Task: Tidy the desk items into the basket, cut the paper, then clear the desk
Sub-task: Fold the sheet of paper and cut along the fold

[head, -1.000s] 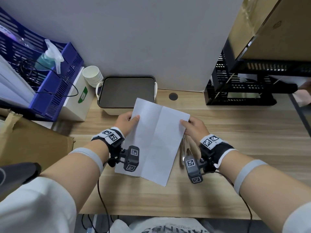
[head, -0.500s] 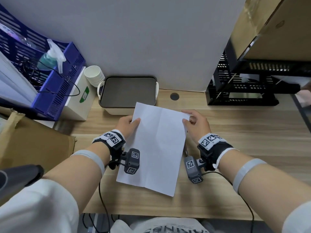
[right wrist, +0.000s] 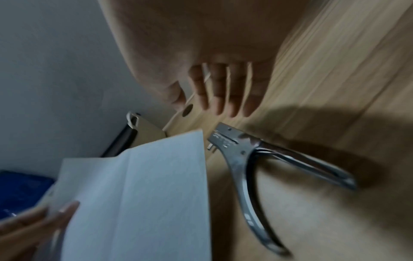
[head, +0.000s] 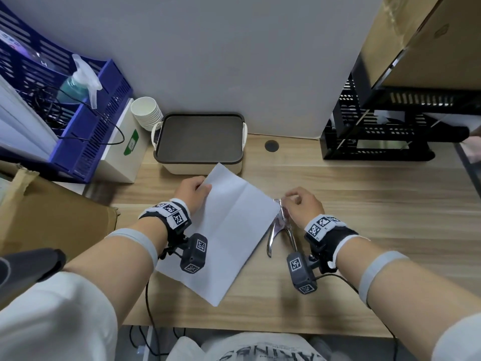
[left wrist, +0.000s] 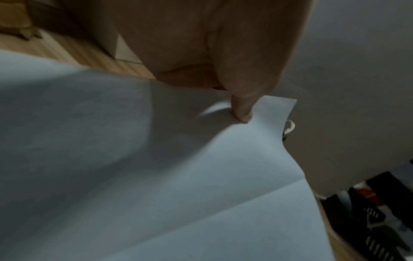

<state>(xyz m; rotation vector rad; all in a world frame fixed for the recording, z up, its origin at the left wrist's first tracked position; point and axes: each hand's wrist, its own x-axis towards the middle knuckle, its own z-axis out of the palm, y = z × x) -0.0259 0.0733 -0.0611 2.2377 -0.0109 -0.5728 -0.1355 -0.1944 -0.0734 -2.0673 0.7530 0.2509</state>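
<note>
Head: left hand (head: 194, 190) pinches creased white paper sheet (head: 229, 230), uncut; right hand (head: 302, 204) loosely curled over silver metal plier-style punch (head: 282, 226) beside it, grip unclear; lidded cream basket (head: 199, 142) beyond. Left wrist: thumb pins paper (left wrist: 178, 176). Right wrist: fingers (right wrist: 220, 91) empty above punch (right wrist: 243, 159); cutting and clearing remain

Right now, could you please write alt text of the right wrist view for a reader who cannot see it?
A right hand hovers with loosely curled fingers, holding nothing, above a metal plier-shaped tool lying on a wooden desk. Left of the tool, a creased white paper is held at its left edge by the left hand.
</note>
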